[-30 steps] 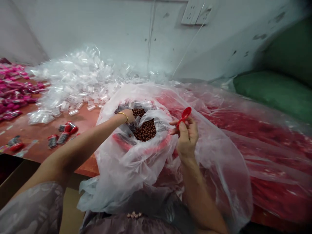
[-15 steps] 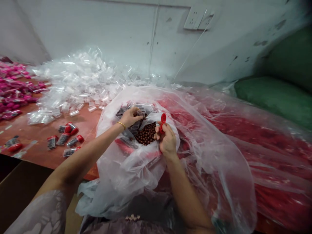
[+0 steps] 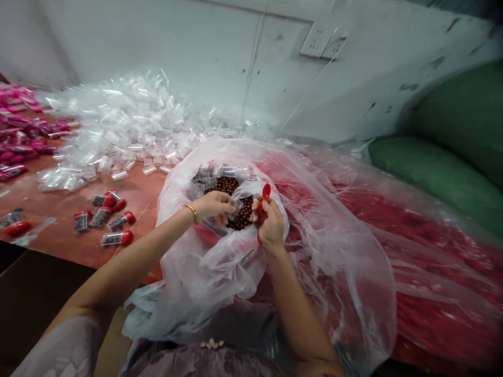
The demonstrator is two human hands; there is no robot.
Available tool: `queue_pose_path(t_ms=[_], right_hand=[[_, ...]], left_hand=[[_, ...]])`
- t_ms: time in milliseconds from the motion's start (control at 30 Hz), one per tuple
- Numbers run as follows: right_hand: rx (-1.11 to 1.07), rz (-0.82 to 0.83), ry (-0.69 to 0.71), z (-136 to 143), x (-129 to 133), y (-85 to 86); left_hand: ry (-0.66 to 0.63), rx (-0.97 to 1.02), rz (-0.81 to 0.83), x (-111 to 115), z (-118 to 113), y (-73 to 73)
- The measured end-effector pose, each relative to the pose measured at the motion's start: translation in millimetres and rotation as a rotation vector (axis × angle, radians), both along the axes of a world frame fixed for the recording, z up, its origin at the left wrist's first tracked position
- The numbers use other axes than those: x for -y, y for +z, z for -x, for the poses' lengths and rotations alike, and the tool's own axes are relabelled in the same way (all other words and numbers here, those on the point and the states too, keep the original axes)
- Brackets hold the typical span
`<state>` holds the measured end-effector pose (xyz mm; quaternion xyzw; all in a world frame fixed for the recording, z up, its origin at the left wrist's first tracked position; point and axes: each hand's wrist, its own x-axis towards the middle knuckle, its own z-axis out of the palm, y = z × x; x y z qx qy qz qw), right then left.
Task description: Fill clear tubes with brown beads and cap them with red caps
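Note:
A white plastic bag (image 3: 220, 272) lies open, with brown balls (image 3: 226, 185) inside and clear tubes (image 3: 231, 171) along its far rim. Over the left part of the opening, my left hand (image 3: 215, 206) pinches a clear tube (image 3: 234, 208), partly hidden by the fingers. At the right side of the opening my right hand (image 3: 270, 220) is closed on a red cap (image 3: 266, 191), whose round lid stands up above the fingers. The two hands are a short way apart, above the brown balls.
Filled tubes with red caps (image 3: 101, 216) lie on the reddish table (image 3: 63, 238) at left. Behind them is a heap of clear tubes (image 3: 129, 115); pink packets (image 3: 23, 136) are far left. A large clear bag of red items (image 3: 432, 283) spreads right, below green sacks (image 3: 424, 167).
My left hand has moved toward me and slightly right, from the far part of the opening, with the clear tube in its fingers. My right hand has hardly moved. The camera view has shifted slightly.

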<state>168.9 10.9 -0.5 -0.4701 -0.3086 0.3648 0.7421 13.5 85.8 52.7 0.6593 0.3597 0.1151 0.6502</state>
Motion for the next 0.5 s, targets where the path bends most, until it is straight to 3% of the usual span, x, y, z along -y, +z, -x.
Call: queue_pose_path(t_ms=[133, 300, 400, 500], right_hand=[[-0.003, -0.019, 0.007, -1, 1, -1.9], [-0.004, -0.037, -0.004, -1, 2, -1.6], [-0.008, -0.049, -0.008, -1, 3, 0.3], [-0.014, -0.046, -0.019, 0, 3, 0.4]], left_hand=[[-0.062, -0.331, -0.104, 7, -13, 3.8], [-0.025, -0.402, -0.067, -5, -39, -6.8], [0.002, -0.309, -0.045, -8, -42, -13.1], [0.066, -0.027, -0.039, -6, -34, -19.0]])
